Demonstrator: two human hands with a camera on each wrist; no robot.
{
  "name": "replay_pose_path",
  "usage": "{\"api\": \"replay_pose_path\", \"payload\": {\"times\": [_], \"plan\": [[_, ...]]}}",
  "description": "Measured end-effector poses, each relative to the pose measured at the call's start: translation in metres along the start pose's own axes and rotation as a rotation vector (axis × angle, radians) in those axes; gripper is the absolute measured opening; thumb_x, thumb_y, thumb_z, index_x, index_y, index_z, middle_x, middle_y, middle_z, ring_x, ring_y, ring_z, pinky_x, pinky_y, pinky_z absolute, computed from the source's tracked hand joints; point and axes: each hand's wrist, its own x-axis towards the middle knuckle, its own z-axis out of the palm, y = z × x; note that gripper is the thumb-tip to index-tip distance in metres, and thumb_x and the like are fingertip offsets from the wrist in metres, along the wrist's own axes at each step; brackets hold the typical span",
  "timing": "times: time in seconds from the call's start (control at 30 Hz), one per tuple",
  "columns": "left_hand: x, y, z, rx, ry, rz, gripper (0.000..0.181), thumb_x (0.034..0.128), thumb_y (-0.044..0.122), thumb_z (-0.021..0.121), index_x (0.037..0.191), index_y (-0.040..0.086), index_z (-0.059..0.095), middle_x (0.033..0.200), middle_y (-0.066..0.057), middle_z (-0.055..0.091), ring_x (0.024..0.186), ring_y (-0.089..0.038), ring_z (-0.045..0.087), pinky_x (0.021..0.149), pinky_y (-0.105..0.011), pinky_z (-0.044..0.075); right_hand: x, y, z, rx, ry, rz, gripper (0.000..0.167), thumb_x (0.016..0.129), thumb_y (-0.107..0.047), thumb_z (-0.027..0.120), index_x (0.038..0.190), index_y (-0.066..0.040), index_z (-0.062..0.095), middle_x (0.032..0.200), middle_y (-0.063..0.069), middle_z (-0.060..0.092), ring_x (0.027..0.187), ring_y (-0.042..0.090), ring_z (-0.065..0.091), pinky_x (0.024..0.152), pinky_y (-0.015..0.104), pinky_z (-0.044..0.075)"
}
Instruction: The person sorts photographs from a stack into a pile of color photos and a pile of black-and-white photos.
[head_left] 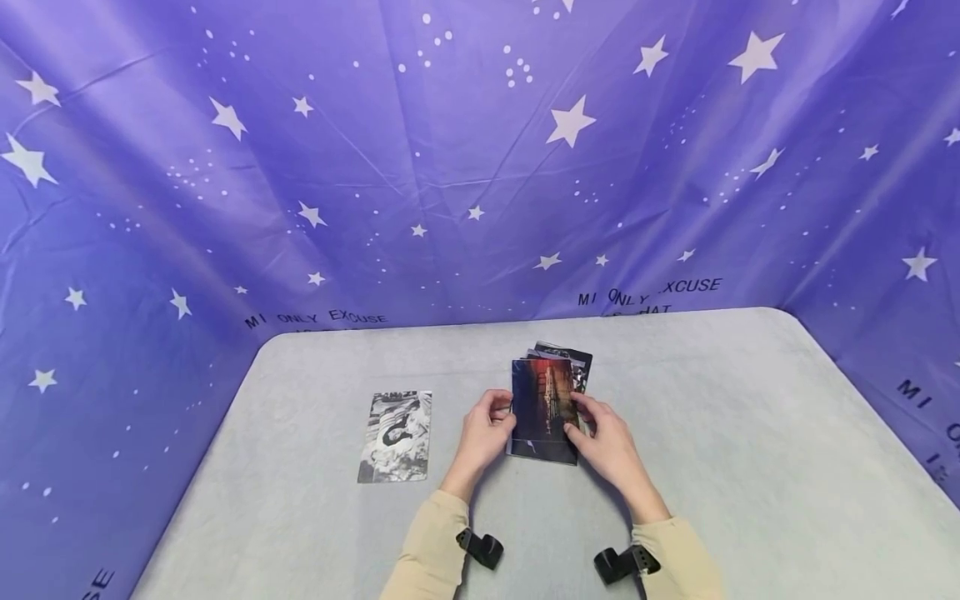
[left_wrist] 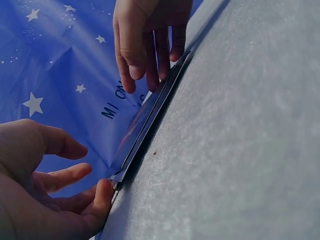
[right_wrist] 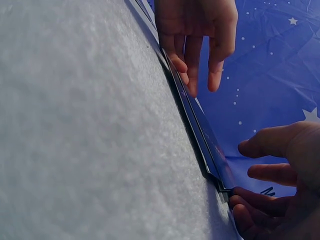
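A small stack of photo cards [head_left: 543,417] lies in front of me on the grey table, the top one dark with a red and orange glow. My left hand [head_left: 483,425] touches its left edge with bent, relaxed fingers. At the right edge, my right hand [head_left: 606,437] does the same. In the left wrist view, low fingertips [left_wrist: 103,195] meet the stack's corner while the upper digits hover apart. The right wrist view likewise shows fingertips [right_wrist: 237,195] against the edge. A darker card [head_left: 579,360] sticks out behind the top one.
To the left, a black-and-white photo card [head_left: 395,437] lies flat, apart from the stack. The pale grey tabletop [head_left: 750,433] is bounded at the back and sides by a purple curtain [head_left: 450,167] with white stars. Each wrist wears a black camera mount [head_left: 480,548].
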Motion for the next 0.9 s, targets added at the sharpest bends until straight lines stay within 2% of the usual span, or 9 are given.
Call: {"api": "replay_pose_path", "payload": {"times": [0.23,0.53,0.73,0.9], "plan": [[0.000,-0.001,0.000,-0.034,-0.003,-0.038,0.034,0.0768,-0.008,0.060,0.110,-0.005,0.062,0.103,-0.019,0.068,0.080,-0.018,0.063,0.073,-0.025,0.051,-0.002,-0.005,-0.001,0.000,0.005,0.004,0.050,0.083,-0.008,0.069,0.131,0.000,0.057,0.103,0.018,0.065,0.089,0.028,0.060,0.072,0.042,0.046],[-0.002,-0.001,-0.003,-0.029,-0.017,-0.029,0.036,0.0777,-0.007,0.060,0.114,-0.003,0.063,0.106,-0.020,0.068,0.082,-0.022,0.064,0.072,-0.027,0.050,-0.005,-0.011,-0.003,0.000,-0.029,0.005,0.051,0.085,-0.012,0.067,0.134,-0.001,0.055,0.107,0.023,0.066,0.099,0.036,0.062,0.086,0.054,0.046],[-0.002,-0.001,-0.005,-0.024,-0.016,-0.029,0.035,0.0790,-0.006,0.060,0.114,-0.003,0.063,0.108,-0.020,0.068,0.082,-0.020,0.064,0.073,-0.026,0.051,-0.005,-0.011,-0.003,-0.003,-0.040,-0.009,0.051,0.086,-0.012,0.066,0.134,0.000,0.055,0.108,0.024,0.066,0.100,0.038,0.062,0.086,0.054,0.046],[-0.003,-0.001,-0.005,-0.030,-0.018,-0.025,0.034,0.0796,-0.006,0.060,0.113,-0.004,0.063,0.109,-0.019,0.067,0.085,-0.023,0.065,0.076,-0.028,0.051,-0.006,-0.011,-0.003,0.002,-0.051,-0.005,0.052,0.086,-0.012,0.066,0.136,-0.002,0.054,0.113,0.026,0.064,0.103,0.038,0.061,0.088,0.054,0.046]]}}
